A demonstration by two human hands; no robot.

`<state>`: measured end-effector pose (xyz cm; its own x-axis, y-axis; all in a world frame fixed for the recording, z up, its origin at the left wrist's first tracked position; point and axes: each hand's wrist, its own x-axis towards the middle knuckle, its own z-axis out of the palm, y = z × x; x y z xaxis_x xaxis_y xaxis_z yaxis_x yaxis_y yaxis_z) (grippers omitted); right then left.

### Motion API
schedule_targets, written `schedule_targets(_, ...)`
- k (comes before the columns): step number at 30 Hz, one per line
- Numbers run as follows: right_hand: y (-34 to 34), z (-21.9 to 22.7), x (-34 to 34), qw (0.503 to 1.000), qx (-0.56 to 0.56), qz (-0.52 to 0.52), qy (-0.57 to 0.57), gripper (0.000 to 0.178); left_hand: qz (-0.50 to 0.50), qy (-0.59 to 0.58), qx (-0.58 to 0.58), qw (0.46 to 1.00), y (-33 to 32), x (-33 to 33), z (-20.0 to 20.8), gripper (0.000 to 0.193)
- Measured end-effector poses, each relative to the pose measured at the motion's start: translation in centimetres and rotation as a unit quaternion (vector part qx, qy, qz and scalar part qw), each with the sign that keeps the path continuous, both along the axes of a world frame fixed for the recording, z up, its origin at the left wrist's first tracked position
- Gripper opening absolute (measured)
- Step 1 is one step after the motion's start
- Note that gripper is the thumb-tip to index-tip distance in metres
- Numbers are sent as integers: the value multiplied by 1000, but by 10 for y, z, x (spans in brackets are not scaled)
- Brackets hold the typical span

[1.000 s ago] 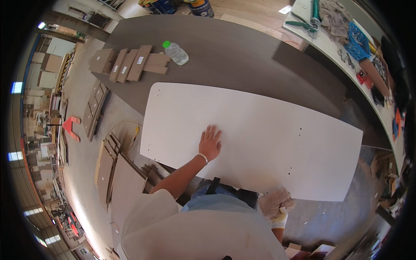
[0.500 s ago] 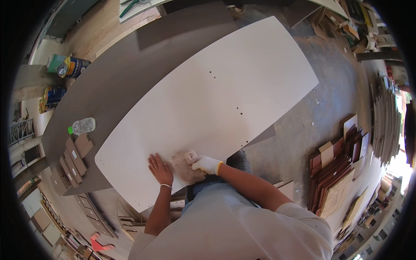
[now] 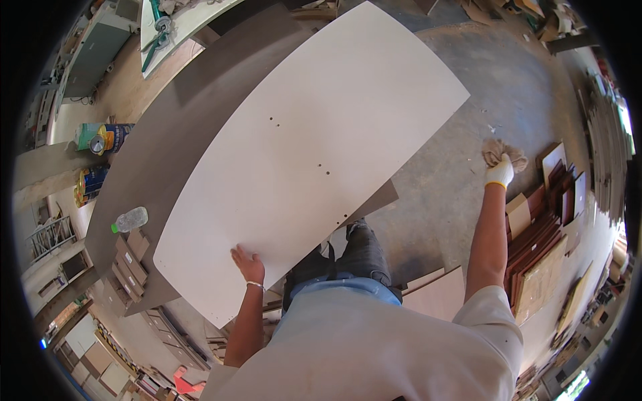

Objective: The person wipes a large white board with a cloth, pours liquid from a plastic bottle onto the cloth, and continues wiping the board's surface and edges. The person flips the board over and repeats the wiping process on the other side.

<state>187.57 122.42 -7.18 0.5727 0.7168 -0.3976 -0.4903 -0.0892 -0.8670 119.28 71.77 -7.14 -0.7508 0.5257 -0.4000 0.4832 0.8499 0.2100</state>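
A large white panel point(image 3: 267, 180) with a few small dark holes lies in front of me on a larger dark grey-brown board point(image 3: 180, 127). Bare, with a light band at the wrist, my left hand point(image 3: 250, 264) rests on the panel's near part, its fingers stretched out. My right hand point(image 3: 499, 174) wears a white knit glove with a yellow cuff and is held far out to the right, over the floor. Its fingers are closed on a crumpled brownish rag point(image 3: 503, 154), which is apart from the panel.
A clear bottle with a green cap point(image 3: 130, 219) lies on the dark board beside small brown wood strips point(image 3: 128, 264). Paint cans point(image 3: 110, 138) stand at the left. Stacked reddish-brown boards point(image 3: 538, 244) occupy the right side. Green tools point(image 3: 158, 33) sit on a white surface at upper left.
My right hand has lifted the rag off the panel and swung it out to the right. My left hand remains on the panel. The whole view has shifted slightly.
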Motion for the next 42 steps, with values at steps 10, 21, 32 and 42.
schedule_targets(10, -196, -29, -329, 900, -256, 335, 109, 30, -46, -53, 45, 997, 12, -12, 31, 65)
schedule_targets(21, -311, -7, -498, 685, -393, 548, 277, 38, 271, 74, 293, 914, -66, -258, 33, 70)
schedule_targets(32, -315, 72, -625, 791, -230, 533, 195, 71, 269, 34, 511, 816, -25, -577, 3, 94)
schedule_targets(42, -315, 112, -788, 763, -166, 590, 205, 73, -61, 107, 268, 955, 24, -461, 72, 53)
